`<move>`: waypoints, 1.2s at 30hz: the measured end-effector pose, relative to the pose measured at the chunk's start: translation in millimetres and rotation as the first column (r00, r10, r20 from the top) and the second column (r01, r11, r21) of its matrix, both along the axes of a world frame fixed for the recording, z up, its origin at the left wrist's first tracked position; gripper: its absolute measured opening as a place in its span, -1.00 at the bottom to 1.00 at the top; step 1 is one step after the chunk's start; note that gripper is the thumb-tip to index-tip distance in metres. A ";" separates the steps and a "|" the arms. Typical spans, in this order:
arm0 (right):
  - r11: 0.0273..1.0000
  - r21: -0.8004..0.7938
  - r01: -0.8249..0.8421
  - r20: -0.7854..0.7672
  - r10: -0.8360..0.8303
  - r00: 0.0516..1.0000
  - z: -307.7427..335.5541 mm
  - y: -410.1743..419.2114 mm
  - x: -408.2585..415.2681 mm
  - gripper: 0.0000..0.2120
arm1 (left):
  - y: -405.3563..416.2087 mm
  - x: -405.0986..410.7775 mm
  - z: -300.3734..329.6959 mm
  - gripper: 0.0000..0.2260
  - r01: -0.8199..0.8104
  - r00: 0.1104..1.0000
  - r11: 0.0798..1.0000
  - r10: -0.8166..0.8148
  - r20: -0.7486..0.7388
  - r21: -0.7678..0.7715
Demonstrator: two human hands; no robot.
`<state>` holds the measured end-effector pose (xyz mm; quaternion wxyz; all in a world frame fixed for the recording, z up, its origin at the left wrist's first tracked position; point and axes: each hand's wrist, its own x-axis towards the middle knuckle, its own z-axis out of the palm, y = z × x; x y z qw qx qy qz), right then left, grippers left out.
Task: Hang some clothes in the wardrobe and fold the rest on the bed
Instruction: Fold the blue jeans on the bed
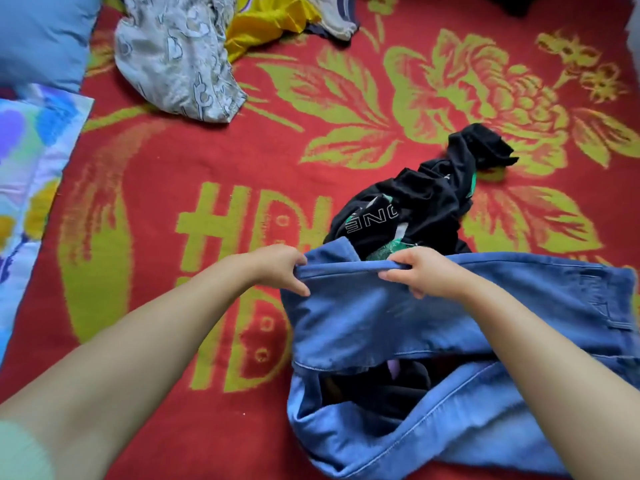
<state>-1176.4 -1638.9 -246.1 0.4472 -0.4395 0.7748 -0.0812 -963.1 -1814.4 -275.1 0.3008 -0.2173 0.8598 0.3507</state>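
Note:
A pair of blue jeans (381,317) lies bunched on the red and green blanket (207,174) at the lower right. My left hand (280,268) pinches the folded top edge of the jeans at its left end. My right hand (422,271) grips the same edge further right, fingers curled over it. A crumpled black garment (426,199) with white lettering and green print lies just beyond the jeans, partly under them. More dark cloth shows through the gap in the jeans.
A grey patterned garment (180,57), a yellow one (266,26) and a grey-white one (336,15) are heaped at the far edge. A blue pillow (41,36) and a flowered sheet (27,168) lie at the left.

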 end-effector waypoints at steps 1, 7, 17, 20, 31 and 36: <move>1.000 0.018 -0.011 -0.015 0.011 1.000 4.8 1.5 -2.7 -0.68 | -4.0 -1.2 5.4 -0.65 0.018 0.999 1.000 -0.018 0.031 -0.001; 0.982 0.025 0.186 0.071 -0.187 0.980 23.6 5.7 -16.3 -0.78 | -22.2 26.1 37.3 -0.68 0.080 0.983 0.997 -0.079 0.163 0.005; 0.957 -0.192 0.215 -0.184 -0.251 0.950 -27.0 -22.4 47.9 -0.58 | -102.2 113.5 -2.2 -0.72 -0.083 0.933 0.752 0.289 0.214 -0.654; 0.994 -0.089 0.065 -0.089 -0.073 0.993 -32.9 2.8 79.2 -0.68 | -50.5 107.3 -32.9 -0.54 -0.026 0.997 0.743 -0.029 -0.071 -0.669; 0.317 0.749 -0.581 0.291 0.631 0.719 -55.5 131.3 111.0 -0.82 | 122.5 97.1 -65.9 -0.77 0.246 0.966 0.964 -0.253 -0.060 -0.101; 0.495 0.732 -0.468 0.252 0.442 0.861 -50.3 131.2 92.8 -0.85 | 62.3 142.9 -36.0 -0.71 -0.060 0.937 0.945 -0.057 0.344 0.322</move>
